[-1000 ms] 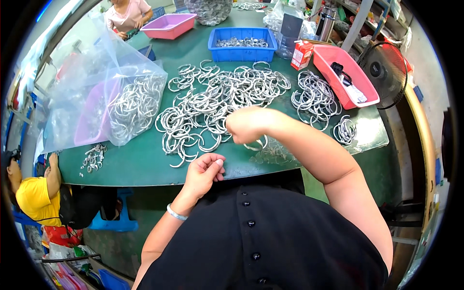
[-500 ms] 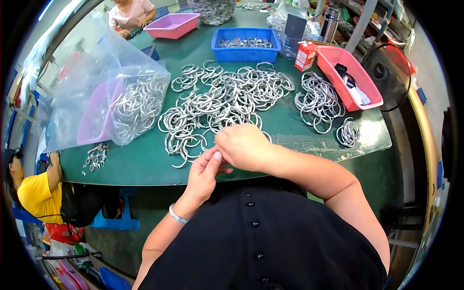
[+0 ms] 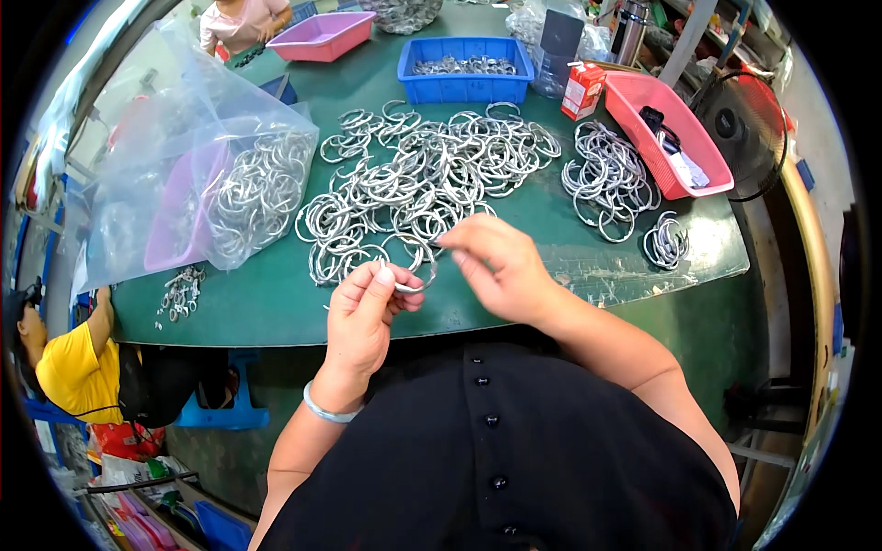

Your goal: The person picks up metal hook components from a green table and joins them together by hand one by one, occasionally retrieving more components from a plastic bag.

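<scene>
My left hand (image 3: 360, 310) pinches a silver metal ring (image 3: 410, 289) between thumb and fingers, near the front edge of the green table. Part of the ring is hidden behind the fingers. Just right of it is my right hand (image 3: 501, 268), its thumb and forefinger apart with nothing seen between them. Beyond both hands spreads a large loose heap of similar silver rings (image 3: 459, 165). A smaller pile of rings (image 3: 610, 179) lies to the right, with a little bunch of rings (image 3: 666, 242) nearer the table's right corner.
A clear plastic bag (image 3: 262, 188) of rings stands at left, by small metal parts (image 3: 181, 294). A blue tray (image 3: 466, 90) holds small metal pieces. At right are a pink basket (image 3: 668, 138), a red carton (image 3: 582, 91) and a fan (image 3: 742, 133). A person in yellow (image 3: 81, 372) sits at left.
My hands were together, fingers touching. Now my right hand has drawn away to the right and its fingers have parted; the ring shows in my left hand, which has shifted slightly left.
</scene>
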Tool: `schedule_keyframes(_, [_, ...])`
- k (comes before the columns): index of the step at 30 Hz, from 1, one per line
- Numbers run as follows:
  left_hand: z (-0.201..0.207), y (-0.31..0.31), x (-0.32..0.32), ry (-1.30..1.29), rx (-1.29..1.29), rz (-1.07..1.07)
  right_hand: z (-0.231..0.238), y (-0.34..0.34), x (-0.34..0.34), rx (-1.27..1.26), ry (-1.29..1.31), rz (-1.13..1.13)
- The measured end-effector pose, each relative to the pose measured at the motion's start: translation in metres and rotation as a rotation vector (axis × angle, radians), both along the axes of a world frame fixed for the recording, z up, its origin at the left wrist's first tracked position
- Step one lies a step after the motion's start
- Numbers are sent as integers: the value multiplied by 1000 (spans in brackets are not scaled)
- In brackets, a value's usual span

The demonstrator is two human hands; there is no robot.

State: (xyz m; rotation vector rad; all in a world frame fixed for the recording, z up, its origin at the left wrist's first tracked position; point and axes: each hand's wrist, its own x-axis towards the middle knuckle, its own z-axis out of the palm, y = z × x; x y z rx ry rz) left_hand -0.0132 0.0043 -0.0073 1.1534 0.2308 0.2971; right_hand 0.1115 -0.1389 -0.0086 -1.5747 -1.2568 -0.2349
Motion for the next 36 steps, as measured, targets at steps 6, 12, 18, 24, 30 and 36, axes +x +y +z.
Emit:
schedule_keyframes(6, [1, 9, 1, -8, -220, -140, -4, -10, 4, -147, 1011, 208])
schedule_keyframes(12, [-2, 10, 5, 53, -208, -170, -3, -15, 7, -144, 1151, 359])
schedule_keyframes(18, [-7, 13, 7, 102, -239, -173, -4, -17, 6, -138, 1259, 398])
schedule_keyframes(24, [-8, 13, 7, 148, -293, -176, -7, -17, 5, -140, 1298, 391])
schedule_keyframes(30, [-8, 15, 9, 175, -324, -188, -11, -16, 6, -140, 1341, 395])
schedule_keyframes(36, [-8, 15, 9, 173, -305, -175, -9, -17, 5, -142, 1333, 423])
